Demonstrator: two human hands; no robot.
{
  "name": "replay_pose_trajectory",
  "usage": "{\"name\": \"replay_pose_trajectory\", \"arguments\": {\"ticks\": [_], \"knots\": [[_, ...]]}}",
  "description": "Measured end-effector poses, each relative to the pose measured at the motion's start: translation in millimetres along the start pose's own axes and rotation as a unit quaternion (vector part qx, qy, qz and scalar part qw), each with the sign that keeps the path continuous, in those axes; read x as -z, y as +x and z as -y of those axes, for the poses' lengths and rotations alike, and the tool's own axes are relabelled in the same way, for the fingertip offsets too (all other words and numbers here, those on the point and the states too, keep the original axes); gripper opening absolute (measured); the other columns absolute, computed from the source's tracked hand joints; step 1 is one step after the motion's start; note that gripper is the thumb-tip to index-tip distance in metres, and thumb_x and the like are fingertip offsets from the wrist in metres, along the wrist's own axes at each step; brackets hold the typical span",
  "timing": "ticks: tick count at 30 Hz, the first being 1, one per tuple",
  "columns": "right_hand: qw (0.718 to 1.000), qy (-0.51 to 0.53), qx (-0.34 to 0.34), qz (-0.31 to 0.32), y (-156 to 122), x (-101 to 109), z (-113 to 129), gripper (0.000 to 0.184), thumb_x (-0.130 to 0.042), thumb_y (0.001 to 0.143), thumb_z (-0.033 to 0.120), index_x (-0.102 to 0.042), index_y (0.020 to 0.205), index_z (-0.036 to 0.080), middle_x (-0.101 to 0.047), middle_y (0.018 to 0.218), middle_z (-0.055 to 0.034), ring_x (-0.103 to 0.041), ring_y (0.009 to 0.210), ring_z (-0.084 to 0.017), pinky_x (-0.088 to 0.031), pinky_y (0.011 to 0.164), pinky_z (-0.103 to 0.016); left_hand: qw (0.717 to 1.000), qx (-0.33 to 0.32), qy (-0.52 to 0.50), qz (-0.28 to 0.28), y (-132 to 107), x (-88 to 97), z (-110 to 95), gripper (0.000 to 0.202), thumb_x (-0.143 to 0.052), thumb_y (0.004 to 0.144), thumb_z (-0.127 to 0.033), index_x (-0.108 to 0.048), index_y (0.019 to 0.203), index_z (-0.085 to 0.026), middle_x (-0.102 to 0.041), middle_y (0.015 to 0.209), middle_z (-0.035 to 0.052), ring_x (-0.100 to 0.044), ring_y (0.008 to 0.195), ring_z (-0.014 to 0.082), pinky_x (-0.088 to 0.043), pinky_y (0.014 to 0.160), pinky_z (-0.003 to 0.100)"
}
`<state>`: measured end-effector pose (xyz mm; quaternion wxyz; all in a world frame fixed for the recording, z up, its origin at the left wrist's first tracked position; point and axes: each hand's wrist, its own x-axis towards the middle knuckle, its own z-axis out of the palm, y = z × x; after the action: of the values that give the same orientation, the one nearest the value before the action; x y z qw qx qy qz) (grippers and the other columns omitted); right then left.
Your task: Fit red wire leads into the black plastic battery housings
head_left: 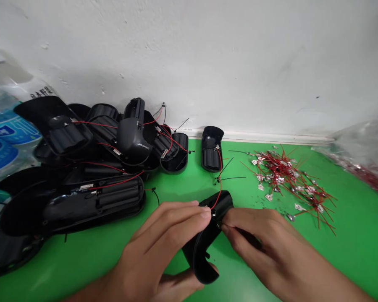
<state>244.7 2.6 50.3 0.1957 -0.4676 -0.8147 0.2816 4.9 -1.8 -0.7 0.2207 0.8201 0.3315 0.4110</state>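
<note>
My left hand (164, 243) grips a black plastic shell (204, 247) above the green table, fingers over its upper edge and thumb under its lower end. A red wire (219, 191) rises from the shell's top. My right hand (264, 243) pinches at the shell's inner edge, where a small metal contact seems to sit; what the fingertips hold is too small to name. A second black shell (211, 149) lies alone by the wall, its red and black wires trailing toward me.
A heap of black shells with red wires (91, 159) fills the left of the green table (349, 226). Loose red wires with metal tabs (286, 176) lie right of centre. A clear plastic bag (365, 155) sits far right. Water bottles (3, 134) stand far left.
</note>
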Motion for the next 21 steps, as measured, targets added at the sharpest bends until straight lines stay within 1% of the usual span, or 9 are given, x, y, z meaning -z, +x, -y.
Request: {"name": "replay_pose_trajectory", "arguments": {"ticks": [3,5,7,10,13,15,17,19,21], "knots": [[1.0,-0.014,0.008,0.002,-3,-2,-1,0.028,-0.043,0.104,0.015,-0.053,0.078,0.02,-0.068,0.076,-0.0032,-0.059,0.063,-0.015,-0.043,0.058,-0.03,1.0,0.005,-0.004,-0.004,3,0.9,-7,0.059,-0.082,0.093,-0.019,-0.053,0.144,-0.028,-0.073,0.136,0.0018,-0.068,0.129,0.0179,-0.057,0.114,0.029],[1.0,-0.027,0.007,0.014,-5,-3,-2,0.027,-0.044,0.104,0.014,-0.054,0.08,0.02,-0.066,0.074,-0.0009,-0.057,0.062,-0.014,-0.043,0.058,-0.028,1.0,0.01,-0.009,-0.008,5,-1.0,-9,0.06,-0.084,0.092,-0.017,-0.054,0.143,-0.029,-0.074,0.134,0.002,-0.07,0.127,0.0188,-0.06,0.112,0.031],[0.999,-0.033,0.009,0.02,-6,-2,-3,0.026,-0.044,0.104,0.013,-0.056,0.082,0.02,-0.064,0.074,0.0002,-0.056,0.061,-0.013,-0.042,0.057,-0.028,1.0,-0.003,-0.013,-0.017,5,-4.6,-9,0.062,-0.085,0.091,-0.018,-0.054,0.143,-0.029,-0.075,0.133,0.0026,-0.072,0.124,0.0201,-0.062,0.11,0.033],[0.998,-0.044,0.001,0.034,-6,1,0,0.027,-0.042,0.106,0.014,-0.058,0.085,0.02,-0.065,0.077,0.0002,-0.058,0.063,-0.014,-0.044,0.059,-0.029,1.0,-0.007,0.002,-0.022,8,-9.8,-8,0.059,-0.086,0.091,-0.028,-0.06,0.144,-0.031,-0.077,0.127,0.006,-0.075,0.12,0.0269,-0.066,0.104,0.042],[0.998,-0.05,0.0,0.039,-6,4,3,0.027,-0.042,0.106,0.014,-0.058,0.085,0.02,-0.066,0.078,-0.0007,-0.06,0.064,-0.014,-0.044,0.058,-0.031,0.999,0.024,0.039,-0.017,13,-12.2,-12,0.054,-0.086,0.09,-0.043,-0.068,0.14,-0.031,-0.077,0.123,0.0099,-0.075,0.119,0.0335,-0.068,0.097,0.049],[0.998,-0.054,0.011,0.032,-7,5,4,0.025,-0.043,0.105,0.014,-0.06,0.087,0.02,-0.067,0.08,-0.0019,-0.062,0.066,-0.016,-0.045,0.058,-0.032,0.998,0.018,0.053,-0.025,16,-12.5,-15,0.054,-0.085,0.09,-0.049,-0.07,0.138,-0.03,-0.077,0.123,0.0111,-0.074,0.119,0.0341,-0.068,0.096,0.049],[0.998,-0.061,0.016,0.026,-9,4,4,0.024,-0.043,0.104,0.014,-0.064,0.092,0.02,-0.069,0.083,-0.0031,-0.065,0.068,-0.017,-0.046,0.059,-0.034,0.997,0.007,0.063,-0.033,17,-11.9,-18,0.054,-0.084,0.09,-0.052,-0.071,0.138,-0.029,-0.077,0.123,0.0114,-0.074,0.119,0.0337,-0.068,0.097,0.049],[0.997,-0.066,0.015,0.031,-11,2,4,0.024,-0.043,0.103,0.013,-0.064,0.094,0.02,-0.069,0.083,-0.0022,-0.065,0.066,-0.017,-0.045,0.058,-0.034,0.997,-0.006,0.07,-0.043,16,-10.7,-19,0.052,-0.084,0.091,-0.05,-0.071,0.137,-0.028,-0.077,0.123,0.0111,-0.075,0.118,0.0328,-0.068,0.097,0.048],[0.996,-0.077,0.011,0.038,-13,1,4,0.025,-0.042,0.104,0.013,-0.063,0.093,0.021,-0.069,0.082,-0.0012,-0.064,0.066,-0.017,-0.043,0.057,-0.035,0.996,-0.021,0.07,-0.049,14,-9.1,-19,0.048,-0.083,0.094,-0.043,-0.07,0.137,-0.027,-0.077,0.123,0.0099,-0.075,0.118,0.031,-0.067,0.098,0.046]]}}
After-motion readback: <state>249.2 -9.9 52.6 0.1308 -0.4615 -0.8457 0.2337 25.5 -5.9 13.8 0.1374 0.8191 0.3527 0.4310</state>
